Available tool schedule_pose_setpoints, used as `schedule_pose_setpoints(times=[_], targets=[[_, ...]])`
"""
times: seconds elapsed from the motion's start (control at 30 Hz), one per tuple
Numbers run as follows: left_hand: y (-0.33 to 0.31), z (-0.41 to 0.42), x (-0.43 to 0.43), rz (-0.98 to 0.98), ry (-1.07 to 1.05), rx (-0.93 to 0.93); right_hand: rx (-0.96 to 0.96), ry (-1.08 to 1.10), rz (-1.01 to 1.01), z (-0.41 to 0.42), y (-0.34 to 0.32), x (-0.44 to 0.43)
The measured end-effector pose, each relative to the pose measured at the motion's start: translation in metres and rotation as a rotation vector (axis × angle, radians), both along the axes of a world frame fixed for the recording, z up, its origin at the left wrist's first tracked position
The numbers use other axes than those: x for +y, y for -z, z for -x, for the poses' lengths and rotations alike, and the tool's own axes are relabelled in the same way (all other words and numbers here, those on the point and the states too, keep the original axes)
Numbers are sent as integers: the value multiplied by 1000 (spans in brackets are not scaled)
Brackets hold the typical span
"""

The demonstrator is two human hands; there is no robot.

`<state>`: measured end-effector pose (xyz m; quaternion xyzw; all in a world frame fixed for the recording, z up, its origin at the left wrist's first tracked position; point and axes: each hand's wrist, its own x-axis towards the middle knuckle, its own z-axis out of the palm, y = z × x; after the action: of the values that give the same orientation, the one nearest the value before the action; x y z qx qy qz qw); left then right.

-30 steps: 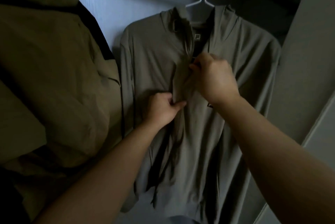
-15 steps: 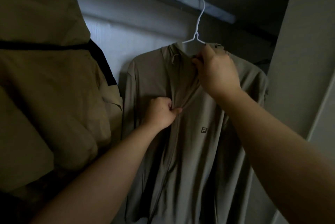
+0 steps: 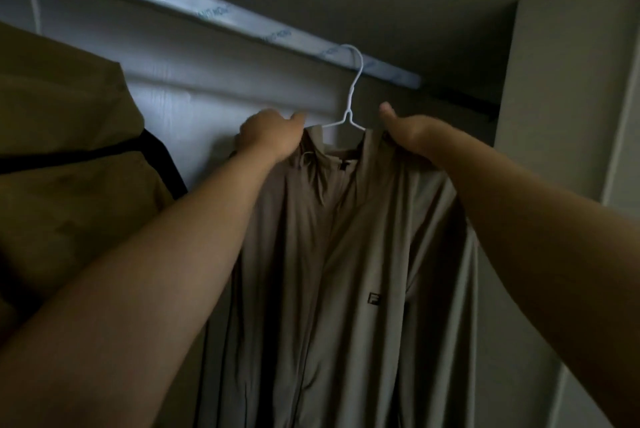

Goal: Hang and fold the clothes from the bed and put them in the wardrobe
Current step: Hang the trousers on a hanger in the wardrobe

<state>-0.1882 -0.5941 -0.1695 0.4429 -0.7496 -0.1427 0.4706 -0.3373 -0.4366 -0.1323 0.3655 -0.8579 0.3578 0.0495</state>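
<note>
Head view | wardrobe rail (image 3: pixel 221 10) carries white wire hanger (image 3: pixel 351 105) | beige zip jacket (image 3: pixel 332 254) hangs on it, olive coat (image 3: pixel 69 157) just beside | left hand (image 3: pixel 268 137), right hand (image 3: pixel 405 133) each closed on a jacket shoulder | advice: tug both shoulders evenly, centre collar under hook.

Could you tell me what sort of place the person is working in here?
Most likely the inside of a wardrobe: a hanging rail runs overhead, a zip-up jacket hangs from it on a white wire hanger, and an olive-brown garment hangs beside it.
</note>
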Motion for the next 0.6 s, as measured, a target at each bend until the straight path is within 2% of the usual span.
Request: schedule_pose_setpoints(times=[0.07, 0.13, 0.2, 0.3, 0.37, 0.43, 0.53, 0.6], targets=[[-13, 2, 0, -121, 140, -121, -161, -167, 28, 2, 0, -6], [-25, 6, 2, -143, 367, -98, -248, -233, 56, 8, 0, -8], [-39, 10, 4, -251, 536, -124, -312, -253, 72, 12, -2, -10], [-55, 10, 9, -434, 463, -258, -429, -289, 123, 12, -6, -12], [-61, 11, 9, -441, 367, -354, -441, -295, 226, 15, -13, -16], [-64, 12, 4, -406, 266, -403, -310, -231, 249, 16, -21, -18], [-64, 9, -5, -288, 154, -438, 72, 23, 96, 19, -32, -20], [-65, 7, -7, -240, 137, -449, 130, 76, 74, 21, -37, -20]])
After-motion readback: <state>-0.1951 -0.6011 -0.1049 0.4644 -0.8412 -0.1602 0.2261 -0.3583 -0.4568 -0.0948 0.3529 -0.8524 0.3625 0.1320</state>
